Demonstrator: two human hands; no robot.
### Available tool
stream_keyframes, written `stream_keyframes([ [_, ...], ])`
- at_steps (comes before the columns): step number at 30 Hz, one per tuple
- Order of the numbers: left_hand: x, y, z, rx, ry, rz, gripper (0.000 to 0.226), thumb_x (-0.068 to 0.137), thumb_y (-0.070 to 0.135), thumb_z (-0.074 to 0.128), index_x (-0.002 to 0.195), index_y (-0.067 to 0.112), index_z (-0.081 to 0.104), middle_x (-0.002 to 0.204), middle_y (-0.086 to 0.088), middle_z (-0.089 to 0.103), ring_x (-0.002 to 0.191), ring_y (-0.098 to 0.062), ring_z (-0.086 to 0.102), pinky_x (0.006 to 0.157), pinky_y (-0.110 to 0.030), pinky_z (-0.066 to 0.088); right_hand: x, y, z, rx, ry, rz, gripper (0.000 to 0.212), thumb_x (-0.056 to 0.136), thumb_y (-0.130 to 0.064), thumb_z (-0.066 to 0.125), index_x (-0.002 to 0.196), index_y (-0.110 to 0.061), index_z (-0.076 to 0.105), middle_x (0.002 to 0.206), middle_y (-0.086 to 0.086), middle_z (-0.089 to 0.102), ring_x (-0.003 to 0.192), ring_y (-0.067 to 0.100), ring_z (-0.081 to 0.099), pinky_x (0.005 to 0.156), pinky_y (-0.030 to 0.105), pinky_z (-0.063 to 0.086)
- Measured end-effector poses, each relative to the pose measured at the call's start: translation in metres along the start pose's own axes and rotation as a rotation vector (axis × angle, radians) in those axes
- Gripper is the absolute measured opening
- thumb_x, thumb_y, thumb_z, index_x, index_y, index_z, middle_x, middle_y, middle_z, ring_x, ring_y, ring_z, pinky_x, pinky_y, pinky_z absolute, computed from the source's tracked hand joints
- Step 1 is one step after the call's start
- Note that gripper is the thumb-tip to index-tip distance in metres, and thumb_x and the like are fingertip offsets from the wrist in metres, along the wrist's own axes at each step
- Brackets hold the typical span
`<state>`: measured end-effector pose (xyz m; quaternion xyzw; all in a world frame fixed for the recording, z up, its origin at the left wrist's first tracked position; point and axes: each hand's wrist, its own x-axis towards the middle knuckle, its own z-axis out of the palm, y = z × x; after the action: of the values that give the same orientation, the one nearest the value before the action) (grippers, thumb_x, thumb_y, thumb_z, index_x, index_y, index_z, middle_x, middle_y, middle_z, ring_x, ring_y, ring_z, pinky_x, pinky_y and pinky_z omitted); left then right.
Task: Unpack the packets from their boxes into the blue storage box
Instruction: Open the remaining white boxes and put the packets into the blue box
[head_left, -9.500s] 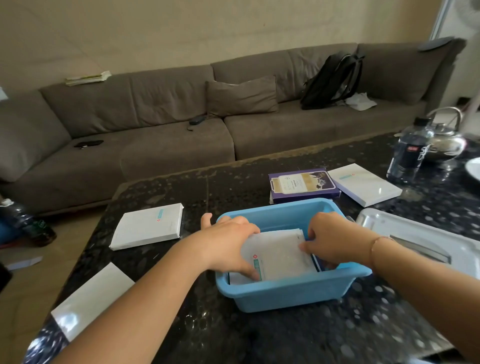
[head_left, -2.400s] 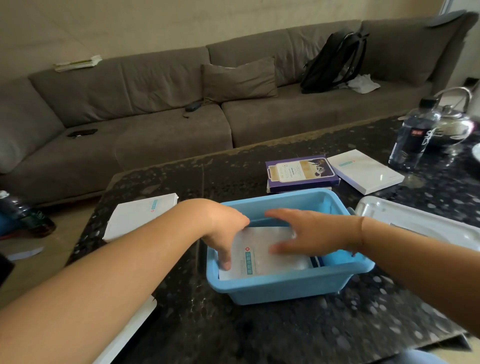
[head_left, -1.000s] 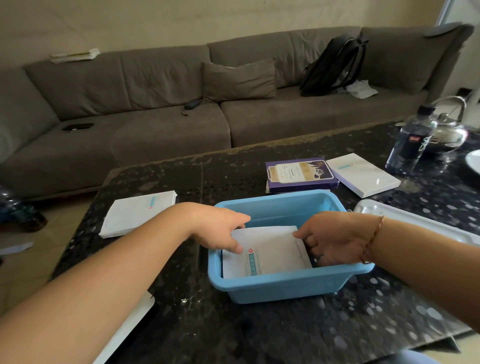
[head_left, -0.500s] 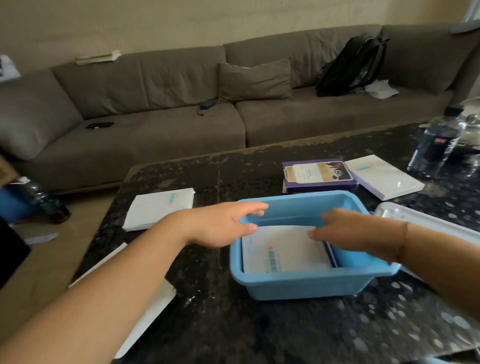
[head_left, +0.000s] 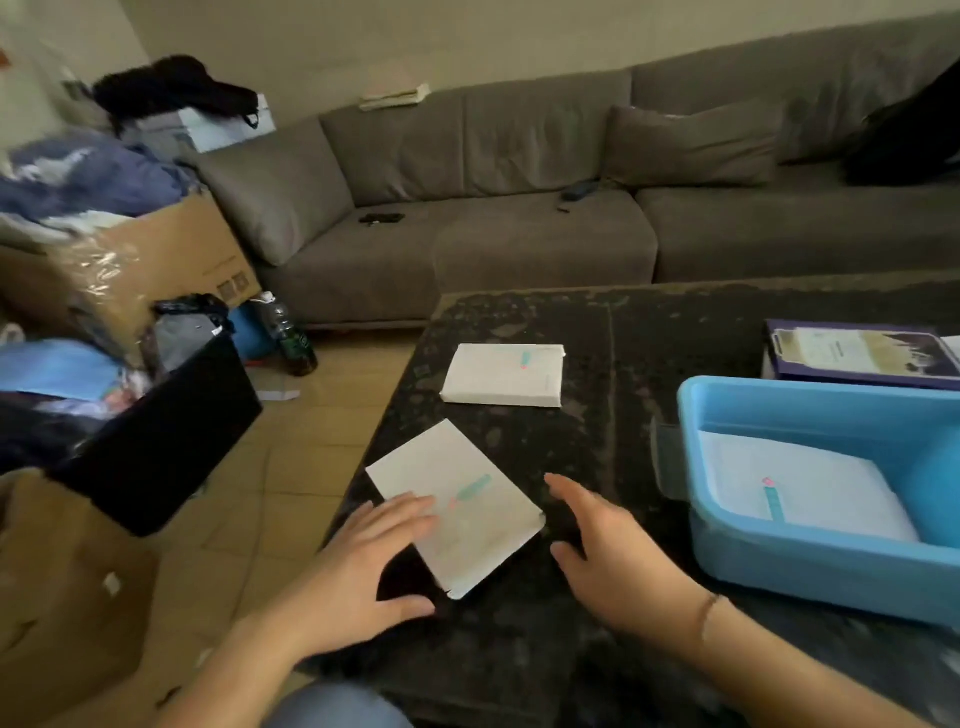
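Table (head_left: 649, 364) (dark, speckled) before grey sofa (head_left: 519, 208); tiled floor (head_left: 291, 467)

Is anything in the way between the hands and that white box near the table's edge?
Nothing visible. The left hand already touches the white box with straight fingers, and the right hand hovers open just beside it over bare table.

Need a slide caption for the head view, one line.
Both hands, left and right, open around a white box near the table edge; blue storage box holds packets.
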<state>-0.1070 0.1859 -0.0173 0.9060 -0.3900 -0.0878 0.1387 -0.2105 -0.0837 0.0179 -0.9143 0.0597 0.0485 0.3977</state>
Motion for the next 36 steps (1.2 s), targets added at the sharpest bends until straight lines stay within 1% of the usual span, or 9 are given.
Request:
stream_keyframes([
  [4, 0.005, 0.001, 0.022, 0.054, 0.085, 0.054, 0.077, 0.083, 0.072, 0.045, 0.15, 0.036, 0.032, 0.156, 0.032, 0.003, 0.145, 0.01, -0.009, 0.123, -0.039, -0.002, 0.033, 0.005, 0.029, -0.063, -0.018, 0.085, 0.064, 0.099, -0.014, 0.048, 0.154, -0.028, 0.019, 0.159, -0.004, 0.027, 0.148, 0.018, 0.022, 0.122, 0.036, 0.019],
  [9, 0.007, -0.001, 0.033, -0.01, 0.251, 0.129, 0.054, 0.094, 0.046, 0.041, 0.146, 0.031, 0.042, 0.157, 0.026, 0.02, 0.147, 0.005, 0.007, 0.122, -0.05, 0.015, 0.02, -0.007, 0.02, -0.038, 0.079, 0.015, 0.041, 0.099, -0.021, 0.052, 0.139, -0.029, 0.05, 0.14, -0.013, 0.052, 0.119, 0.006, 0.055, 0.103, 0.018, 0.04],
  [12, 0.004, 0.013, 0.014, -0.247, 0.368, 0.184, 0.048, 0.098, 0.04, 0.047, 0.146, 0.034, 0.044, 0.151, 0.021, 0.041, 0.142, -0.003, 0.034, 0.116, -0.042, 0.035, 0.005, -0.018, -0.005, -0.018, 0.246, -0.113, 0.028, 0.095, -0.032, 0.059, 0.123, -0.034, 0.064, 0.123, -0.016, 0.063, 0.1, 0.0, 0.061, 0.091, 0.012, 0.047],
  [16, 0.002, 0.044, -0.02, -0.663, 0.53, 0.192, 0.038, 0.1, 0.056, 0.039, 0.134, 0.044, 0.052, 0.129, 0.02, 0.061, 0.119, -0.009, 0.06, 0.088, -0.029, 0.057, -0.008, -0.04, -0.04, 0.093, 0.38, -0.284, 0.013, 0.088, -0.038, 0.063, 0.098, -0.036, 0.072, 0.099, -0.018, 0.062, 0.094, -0.004, 0.06, 0.08, 0.014, 0.053],
  [20, 0.011, 0.059, -0.03, -0.643, 0.67, 0.193, 0.039, 0.097, 0.06, 0.036, 0.129, 0.045, 0.053, 0.118, 0.025, 0.064, 0.11, -0.004, 0.063, 0.08, -0.015, 0.054, -0.005, -0.047, -0.042, 0.133, 0.353, -0.292, 0.007, 0.089, -0.036, 0.062, 0.095, -0.039, 0.065, 0.102, -0.021, 0.06, 0.097, -0.005, 0.059, 0.077, 0.006, 0.049],
  [26, 0.012, 0.06, -0.028, -0.574, 0.822, 0.198, 0.032, 0.101, 0.051, 0.041, 0.117, 0.032, 0.059, 0.109, 0.019, 0.065, 0.102, -0.005, 0.065, 0.07, -0.012, 0.053, 0.005, -0.043, -0.041, 0.176, 0.37, -0.324, 0.008, 0.085, -0.045, 0.06, 0.091, -0.049, 0.061, 0.092, -0.026, 0.065, 0.092, -0.004, 0.062, 0.075, 0.01, 0.053],
  [29, 0.013, 0.063, -0.029, -0.585, 0.837, 0.181, 0.024, 0.1, 0.044, 0.045, 0.113, 0.03, 0.06, 0.104, 0.018, 0.065, 0.098, -0.009, 0.066, 0.064, -0.017, 0.055, 0.008, -0.043, -0.04, 0.164, 0.406, -0.388, 0.025, 0.079, -0.053, 0.056, 0.098, -0.044, 0.07, 0.095, -0.026, 0.067, 0.092, -0.002, 0.064, 0.075, 0.019, 0.057],
  [33, 0.02, 0.064, -0.03, -0.614, 0.856, 0.172, 0.019, 0.099, 0.038, 0.049, 0.109, 0.027, 0.061, 0.105, 0.015, 0.067, 0.099, -0.015, 0.067, 0.07, -0.025, 0.058, 0.015, -0.038, -0.038, 0.203, 0.408, -0.439, 0.016, 0.083, -0.027, 0.072, 0.096, -0.035, 0.076, 0.096, -0.023, 0.071, 0.093, 0.002, 0.067, 0.075, 0.021, 0.057],
  [36, 0.022, 0.061, -0.031, -0.609, 0.84, 0.205, 0.024, 0.097, 0.046, 0.052, 0.109, 0.026, 0.06, 0.111, 0.014, 0.066, 0.105, -0.012, 0.065, 0.074, -0.019, 0.056, 0.016, -0.036, -0.041, 0.21, 0.378, -0.426, 0.015, 0.083, -0.025, 0.073, 0.094, -0.035, 0.076, 0.097, -0.024, 0.071, 0.092, 0.005, 0.068, 0.074, 0.024, 0.058],
])
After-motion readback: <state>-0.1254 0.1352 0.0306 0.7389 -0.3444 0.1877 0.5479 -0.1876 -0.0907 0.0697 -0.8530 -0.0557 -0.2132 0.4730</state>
